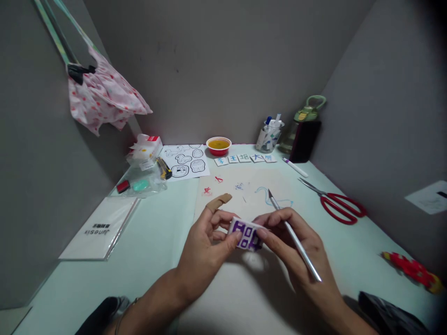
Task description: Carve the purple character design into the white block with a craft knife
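A small white block, which looks like a carving eraser (246,236), carries a purple pattern of square shapes on its face. My left hand (206,242) is closed on its left side, thumb on the patterned face. A tan wrap covers the raised index fingertip of that hand. My right hand (296,239) pinches the block's right edge with thumb and fingers. Tucked across the same hand is a silver craft knife (296,242), its dark tip pointing up and away. Both hands hover over a pale board (223,204) with red and blue marks.
Red-handled scissors (335,204) and a white marker (295,167) lie right. Behind stand a red bowl of yellowish liquid (219,146), lettered tiles (244,158), a pen cup (268,138) and a bottle (303,121). Left are a printed sheet (188,163), yellow cutter (163,168) and white packet (99,228).
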A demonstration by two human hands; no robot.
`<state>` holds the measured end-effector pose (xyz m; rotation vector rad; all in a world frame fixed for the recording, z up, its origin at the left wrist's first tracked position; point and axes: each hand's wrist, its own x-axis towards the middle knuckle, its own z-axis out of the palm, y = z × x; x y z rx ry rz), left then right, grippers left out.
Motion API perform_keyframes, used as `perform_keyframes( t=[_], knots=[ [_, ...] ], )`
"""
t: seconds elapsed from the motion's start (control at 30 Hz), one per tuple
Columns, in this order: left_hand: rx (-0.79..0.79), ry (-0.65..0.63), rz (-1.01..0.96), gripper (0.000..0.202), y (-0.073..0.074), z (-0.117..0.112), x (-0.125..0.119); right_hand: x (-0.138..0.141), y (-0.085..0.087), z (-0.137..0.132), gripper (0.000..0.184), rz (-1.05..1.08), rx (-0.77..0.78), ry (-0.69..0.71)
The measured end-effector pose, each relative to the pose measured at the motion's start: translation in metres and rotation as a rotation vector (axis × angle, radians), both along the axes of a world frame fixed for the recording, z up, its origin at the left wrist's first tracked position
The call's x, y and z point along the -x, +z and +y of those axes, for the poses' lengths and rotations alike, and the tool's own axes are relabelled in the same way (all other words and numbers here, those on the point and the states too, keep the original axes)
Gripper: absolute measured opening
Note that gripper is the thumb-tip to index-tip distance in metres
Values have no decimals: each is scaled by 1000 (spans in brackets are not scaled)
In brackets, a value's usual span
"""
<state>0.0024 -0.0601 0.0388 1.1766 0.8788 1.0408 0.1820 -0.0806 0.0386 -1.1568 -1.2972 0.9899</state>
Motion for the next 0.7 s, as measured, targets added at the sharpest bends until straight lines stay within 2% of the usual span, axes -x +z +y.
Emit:
perform_keyframes(
  t=[0.13, 0.27, 0.37, 0.5, 0.6, 0.7],
  knots=[
    [62, -30, 2, 65, 0, 1, 0, -2, 1, 2, 23, -4, 17, 22],
    [92, -71, -30, 61, 3, 12, 1, -13, -2, 5, 15, 3, 39, 49],
    [90, -83, 28, 58, 3, 27, 0, -28, -5, 7, 23, -68, 49, 18],
    [66, -122, 86, 53, -12, 52, -4, -42, -6, 7, 37, -409, -55, 4],
    [15, -128, 201, 49, -28, 68, -5, -43, -5, 9, 27, -533, -92, 29],
    [-140, -76, 414, 51, -38, 75, -4, -39, -9, 13, 12, -552, -140, 21]
  ],
)
